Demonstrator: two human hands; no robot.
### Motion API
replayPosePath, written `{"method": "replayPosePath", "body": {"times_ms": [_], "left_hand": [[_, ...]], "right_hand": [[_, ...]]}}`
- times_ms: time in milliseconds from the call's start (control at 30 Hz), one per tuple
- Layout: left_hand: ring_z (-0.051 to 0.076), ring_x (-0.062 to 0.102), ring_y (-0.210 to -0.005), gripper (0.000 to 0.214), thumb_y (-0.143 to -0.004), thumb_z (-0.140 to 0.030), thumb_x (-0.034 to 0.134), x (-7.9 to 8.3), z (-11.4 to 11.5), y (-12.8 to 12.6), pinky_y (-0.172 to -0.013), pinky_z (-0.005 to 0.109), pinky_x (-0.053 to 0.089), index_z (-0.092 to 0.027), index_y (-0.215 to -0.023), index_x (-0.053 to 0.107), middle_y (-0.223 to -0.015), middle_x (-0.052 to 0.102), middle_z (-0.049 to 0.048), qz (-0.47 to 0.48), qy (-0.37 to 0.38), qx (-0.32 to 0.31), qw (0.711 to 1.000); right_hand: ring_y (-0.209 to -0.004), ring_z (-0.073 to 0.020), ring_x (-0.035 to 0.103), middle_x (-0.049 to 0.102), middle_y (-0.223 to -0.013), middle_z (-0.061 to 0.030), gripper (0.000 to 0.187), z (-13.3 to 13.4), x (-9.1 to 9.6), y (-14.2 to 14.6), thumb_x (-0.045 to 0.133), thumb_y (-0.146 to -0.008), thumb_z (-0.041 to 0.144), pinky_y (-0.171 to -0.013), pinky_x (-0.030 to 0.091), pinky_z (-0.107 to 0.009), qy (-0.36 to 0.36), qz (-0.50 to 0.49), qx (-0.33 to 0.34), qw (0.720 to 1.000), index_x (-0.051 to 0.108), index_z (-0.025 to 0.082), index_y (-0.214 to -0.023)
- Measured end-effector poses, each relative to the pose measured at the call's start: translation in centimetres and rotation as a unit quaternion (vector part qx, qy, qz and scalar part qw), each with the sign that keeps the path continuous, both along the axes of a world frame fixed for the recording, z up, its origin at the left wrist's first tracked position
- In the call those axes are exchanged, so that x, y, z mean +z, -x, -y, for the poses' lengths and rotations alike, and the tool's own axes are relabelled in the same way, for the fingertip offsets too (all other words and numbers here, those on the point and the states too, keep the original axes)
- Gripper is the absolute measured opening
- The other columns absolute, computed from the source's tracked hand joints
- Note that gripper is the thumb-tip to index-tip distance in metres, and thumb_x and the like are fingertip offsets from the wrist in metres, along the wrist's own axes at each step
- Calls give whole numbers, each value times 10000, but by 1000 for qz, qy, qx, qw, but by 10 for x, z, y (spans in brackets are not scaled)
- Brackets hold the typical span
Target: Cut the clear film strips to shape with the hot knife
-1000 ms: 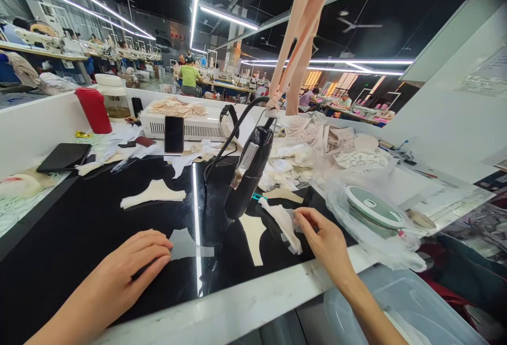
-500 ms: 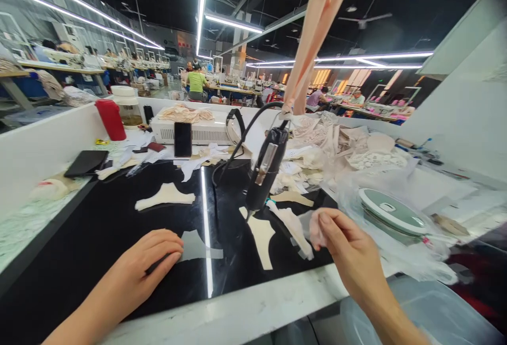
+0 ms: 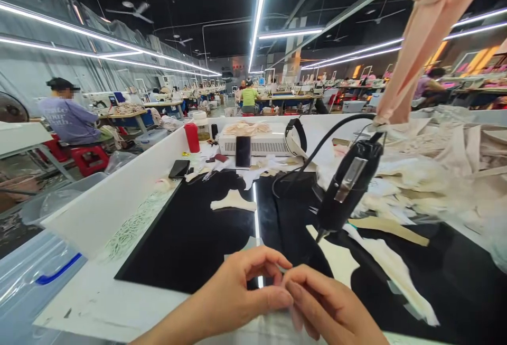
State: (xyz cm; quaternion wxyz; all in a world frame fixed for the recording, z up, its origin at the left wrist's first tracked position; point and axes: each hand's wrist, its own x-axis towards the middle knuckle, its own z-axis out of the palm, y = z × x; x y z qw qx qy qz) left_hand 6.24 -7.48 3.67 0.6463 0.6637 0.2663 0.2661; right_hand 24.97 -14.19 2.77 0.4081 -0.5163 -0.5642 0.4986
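My left hand (image 3: 253, 287) and my right hand (image 3: 320, 300) meet fingertip to fingertip over the front edge of the black board (image 3: 190, 234). Both are closed in a pinch; a small pale scrap seems to be between them, mostly hidden by the fingers. Partly behind my left hand, a translucent cut piece (image 3: 250, 243) lies on the board. Farther back rests a cream fabric piece (image 3: 233, 201). A black hand-held tool (image 3: 344, 184) hangs from pink fabric strips, its tip by another cream piece (image 3: 336, 255). To its right lies a white fabric piece (image 3: 392, 266) with translucent scraps at its edge.
A phone (image 3: 243, 151) leans on a white vented box (image 3: 257, 144) at the back. Fabric heaps (image 3: 412, 186) crowd the right side. Pale green strands (image 3: 137, 229) lie left, inside a low white wall. A seated person (image 3: 69, 115) is beyond it.
My right hand has come leftward from beside the white fabric piece to meet my left hand, bringing the pale scrap. My left hand has lifted off the translucent piece. The view has turned left.
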Motion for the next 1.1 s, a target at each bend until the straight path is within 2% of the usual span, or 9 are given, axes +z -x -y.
{"method": "replayPosePath", "body": {"times_ms": [67,167,333,467,600,667,733,900,1100], "left_hand": [[112,574,-729,343,-793,-370,847,-4,-1,2,-726,235,467,-160,-1028,712,-776,609,-13,-9,62,12,998],[76,473,-639,304,-766,-374,859,-8,-5,6,-628,207,385,-147,-883,693,-712,557,-37,-14,104,39,994],[104,534,-679,328,-755,-414,853,-13,-10,10,-671,229,421,-150,-808,666,-733,619,-7,-21,129,71,989],[130,582,-690,339,-739,-425,858,-17,-12,13,-682,259,482,-153,-804,666,-771,655,14,-33,133,80,987],[135,600,-684,319,-740,-410,852,-17,-12,15,-677,272,519,-151,-797,676,-779,663,18,-41,137,76,987],[123,591,-662,314,-731,-401,854,-15,-12,15,-672,264,517,-145,-789,681,-759,657,11,-52,142,75,986],[112,579,-641,313,-720,-393,857,-13,-11,16,-668,258,513,-142,-782,681,-737,648,3,-63,145,78,984],[116,590,-656,314,-720,-392,857,-14,-12,22,-686,262,516,-147,-781,671,-719,627,-15,-70,134,94,984],[114,623,-669,384,-694,-441,893,-15,-14,30,-742,267,531,-149,-797,666,-702,611,-33,-57,149,131,979]], "right_hand": [[-552,-105,413,540,-614,23,542,-4,-5,-2,553,-899,733,-536,335,-241,11,-11,4,1000,658,210,-809],[-539,-102,425,565,-632,23,527,-9,-11,-5,573,-892,722,-535,356,-241,28,-26,-8,999,686,208,-866],[-528,-109,446,567,-644,21,568,-11,-13,-2,537,-894,736,-535,383,-245,84,-47,-37,995,722,202,-942],[-586,-142,486,586,-714,-11,651,-11,-8,1,477,-885,774,-502,396,-243,87,-49,-48,994,737,196,-1036],[-605,-155,519,602,-672,8,462,-16,-11,1,678,-811,631,-530,402,-246,63,41,-53,996,749,238,-1043],[-625,-159,538,634,-662,8,333,-19,-16,1,700,-812,547,-575,409,-256,32,84,-52,995,763,252,-953],[-636,-160,547,675,-695,-2,283,-20,-19,0,672,-836,520,-577,400,-259,11,94,-55,994,765,254,-860],[-507,-114,430,642,-658,11,304,-18,-22,-6,674,-822,551,-459,317,-239,37,56,-71,995,774,264,-824],[-453,-89,363,612,-649,19,360,-20,-25,-17,700,-778,604,-453,306,-234,82,27,-61,994,756,254,-836]]}}
